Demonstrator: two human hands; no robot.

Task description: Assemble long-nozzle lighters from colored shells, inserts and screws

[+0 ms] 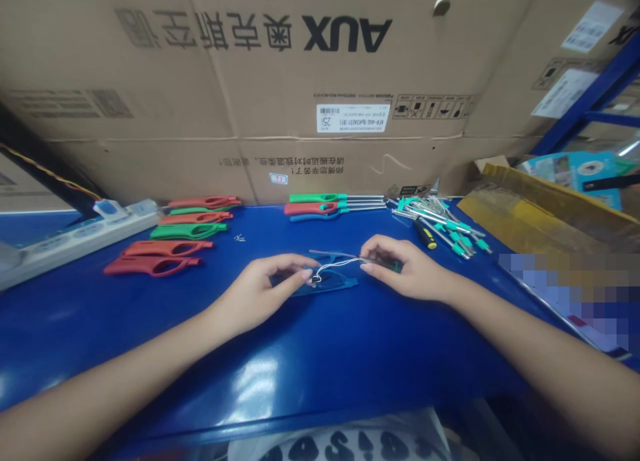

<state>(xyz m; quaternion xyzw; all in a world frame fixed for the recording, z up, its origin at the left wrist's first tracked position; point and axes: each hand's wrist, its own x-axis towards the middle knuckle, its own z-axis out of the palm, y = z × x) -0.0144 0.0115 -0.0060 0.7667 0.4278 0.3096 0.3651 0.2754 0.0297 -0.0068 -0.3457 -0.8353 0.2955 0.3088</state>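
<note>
At a blue bench [325, 361], a left hand [253, 291], its grip together on a small dark part [315, 280], hovers at a blue casing [345, 285] lying between the hands, while white wires [335, 265], best kept slack and untwisted, run to a right hand [413, 269] whose grip closes on a thin rod [330, 252].

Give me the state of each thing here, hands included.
Left hand: pinched at the white wires.
Right hand: closed near the wires' other end.
Blue casing: flat on the table.
Power strip: plug inserted.
Metal rods: loosely piled.
Screwdriver: lying unheld.
Middle lighters: rods fitted.
Left casings: no rods.
</note>
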